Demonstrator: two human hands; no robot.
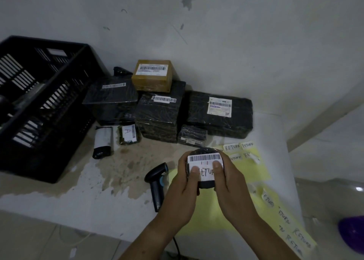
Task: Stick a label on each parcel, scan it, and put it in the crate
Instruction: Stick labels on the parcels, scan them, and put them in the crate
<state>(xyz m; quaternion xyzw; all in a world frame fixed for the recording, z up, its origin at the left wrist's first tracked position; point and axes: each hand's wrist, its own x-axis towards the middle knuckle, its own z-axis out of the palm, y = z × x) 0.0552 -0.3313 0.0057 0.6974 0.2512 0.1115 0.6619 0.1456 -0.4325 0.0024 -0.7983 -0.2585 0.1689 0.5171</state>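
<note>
Nearly stuck: a RETURN label is pressed onto a small parcel

Just right of the scanner [156,185], both hands hold a small dark parcel [206,185]. The left hand [183,190] and the right hand [226,187] each curl their fingers round its sides. Both thumbs press flat on a white RETURN label [205,174] that lies across its top face, below a barcode strip [204,158]. The step in hand looks like the sticking: the label is on, and the thumbs seem to be smoothing it down.

Next, by my reading, comes the scan. That calls for one hand to let go and take up the scanner, which lies on its side just left of the hands. The other hand would have to hold the parcel with the barcode strip facing up and uncovered by a thumb.

The crate [65,70] stands well to the left of the scanner and beyond it, and the parcel should go there last. Beyond the scanner, by the wall, sits a pile of wrapped parcels [161,118]. To the scanner's right lies a yellow sheet [258,173] bearing more RETURN labels.
</note>
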